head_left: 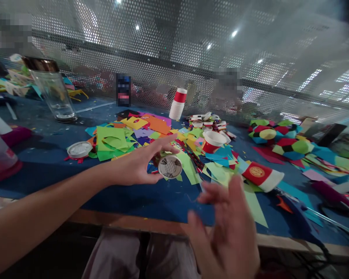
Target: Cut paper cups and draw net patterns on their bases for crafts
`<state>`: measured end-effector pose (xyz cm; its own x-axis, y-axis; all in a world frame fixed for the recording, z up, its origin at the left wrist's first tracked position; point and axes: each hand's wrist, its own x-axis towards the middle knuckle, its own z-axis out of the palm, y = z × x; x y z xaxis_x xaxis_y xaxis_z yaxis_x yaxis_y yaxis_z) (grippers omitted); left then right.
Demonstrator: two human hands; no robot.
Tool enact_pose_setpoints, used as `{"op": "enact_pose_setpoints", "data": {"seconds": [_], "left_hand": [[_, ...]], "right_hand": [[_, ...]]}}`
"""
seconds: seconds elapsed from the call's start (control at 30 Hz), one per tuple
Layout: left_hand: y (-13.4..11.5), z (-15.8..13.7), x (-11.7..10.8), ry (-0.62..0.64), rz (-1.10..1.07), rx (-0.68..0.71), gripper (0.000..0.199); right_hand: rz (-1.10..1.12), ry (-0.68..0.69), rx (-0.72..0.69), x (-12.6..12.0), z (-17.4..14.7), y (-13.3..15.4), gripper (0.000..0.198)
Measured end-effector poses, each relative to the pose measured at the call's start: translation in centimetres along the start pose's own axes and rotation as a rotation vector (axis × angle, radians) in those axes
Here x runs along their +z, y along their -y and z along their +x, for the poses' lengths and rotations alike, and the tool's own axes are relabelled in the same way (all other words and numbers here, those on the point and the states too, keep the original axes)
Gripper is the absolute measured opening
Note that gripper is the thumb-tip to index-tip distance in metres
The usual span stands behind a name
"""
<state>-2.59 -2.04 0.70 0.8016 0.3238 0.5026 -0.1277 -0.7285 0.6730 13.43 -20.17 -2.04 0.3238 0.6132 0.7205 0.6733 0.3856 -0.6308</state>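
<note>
My left hand (pixel 139 162) holds a small round piece (pixel 170 167) between thumb and fingers. It looks like a cut-off paper cup bottom, with dark crosshatched lines on its pale face. My right hand (pixel 225 224) is raised at the table's front edge, smeared by motion; its fingers are apart and nothing shows in them. Beyond both hands lies a heap of coloured paper scraps (pixel 159 126). A red and white paper cup (pixel 261 175) lies on its side right of my right hand, and another cup (pixel 212 141) sits on the scraps.
A glass bottle (pixel 54 91) stands at the left behind a round white piece (pixel 79 149). At the back is a stack of paper cups (pixel 178 104). Patchwork paper balls (pixel 292 147) and a dark blue glue gun (pixel 301 223) with a cable are at the right.
</note>
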Motion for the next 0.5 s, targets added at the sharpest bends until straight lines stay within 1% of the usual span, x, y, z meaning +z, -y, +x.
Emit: {"op": "enact_pose_setpoints", "data": {"seconds": [0.03, 0.07, 0.1, 0.13, 0.2, 0.23, 0.27, 0.33, 0.4, 0.47, 0.5], "left_hand": [[-0.3, 0.0, 0.1, 0.006, -0.028, 0.005, 0.095], [-0.6, 0.0, 0.2, 0.013, -0.063, 0.001, 0.096], [-1.0, 0.0, 0.3, 0.018, -0.103, -0.013, 0.095], [-1.4, 0.0, 0.3, 0.022, -0.146, -0.036, 0.094], [-2.2, 0.0, 0.4, 0.025, -0.247, -0.099, 0.094], [-2.5, 0.1, 0.4, 0.02, -0.307, -0.141, 0.096], [-2.8, 0.2, 0.4, 0.003, -0.366, -0.196, 0.098], [-3.0, 0.5, 0.4, -0.055, -0.455, -0.319, 0.094], [-3.1, 0.8, 0.3, -0.113, -0.489, -0.411, 0.076], [-3.0, 1.0, 0.2, -0.157, -0.482, -0.449, 0.057], [-2.9, 1.1, 0.2, -0.181, -0.479, -0.456, 0.052]], "right_hand": [[0.017, -0.013, 0.094, 0.2, 1.1, -0.6, 0.074], [0.058, 0.003, 0.187, 0.5, 2.1, -1.1, 0.075], [0.133, 0.061, 0.288, 0.8, 2.9, -1.6, 0.07], [0.221, 0.132, 0.401, 1.2, 3.5, -2.0, 0.06], [0.341, 0.225, 0.522, 1.7, 4.0, -2.4, 0.035], [0.373, 0.243, 0.547, 1.9, 4.1, -2.4, 0.026], [0.385, 0.244, 0.552, 2.0, 4.0, -2.3, 0.021], [0.39, 0.234, 0.559, 2.1, 3.6, -2.0, 0.019], [0.396, 0.227, 0.574, 2.1, 3.3, -1.8, 0.021], [0.412, 0.217, 0.587, 2.2, 3.1, -1.7, 0.029], [0.423, 0.212, 0.593, 2.3, 3.1, -1.7, 0.034]]}}
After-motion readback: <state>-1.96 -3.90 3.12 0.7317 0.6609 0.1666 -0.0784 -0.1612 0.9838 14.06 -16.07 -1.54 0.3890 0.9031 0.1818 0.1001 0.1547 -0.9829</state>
